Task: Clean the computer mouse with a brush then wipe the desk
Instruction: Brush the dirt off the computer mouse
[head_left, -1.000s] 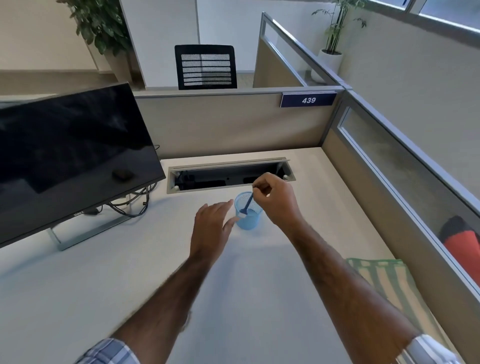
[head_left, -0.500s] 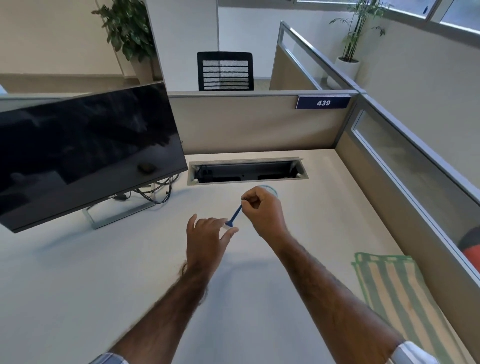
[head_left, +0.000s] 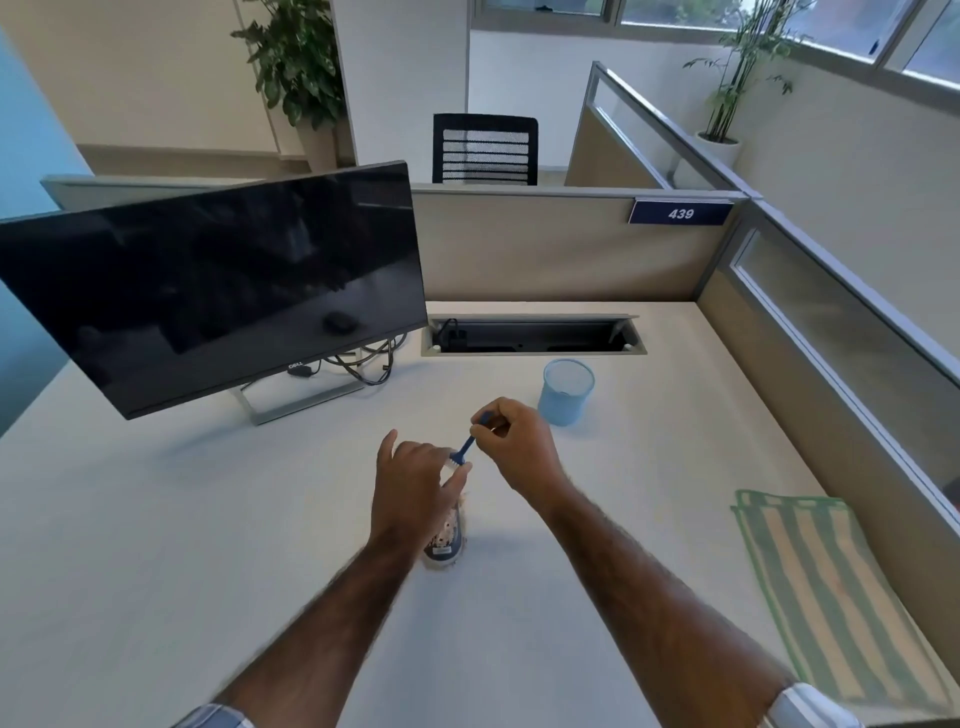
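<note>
I take the blue cup on the desk as my marker. Just left of it and a little nearer me, my right hand pinches the handle of the small blue brush. The bristle end slants down and away from the cup toward my left hand.

That hand lies over the computer mouse, further left of the cup and nearer me. It hides most of the mouse and leaves only the speckled rear end showing, so I cannot tell whether the fingers clasp it or only rest on it. The bristles sit right at the left thumb; whether they touch the mouse I cannot see.

Just behind the cup is the open cable slot. Well to the cup's left stands the dark monitor, with its cables bunched beneath. Right of the cup and much nearer me, a green-striped cloth lies along the partition.
</note>
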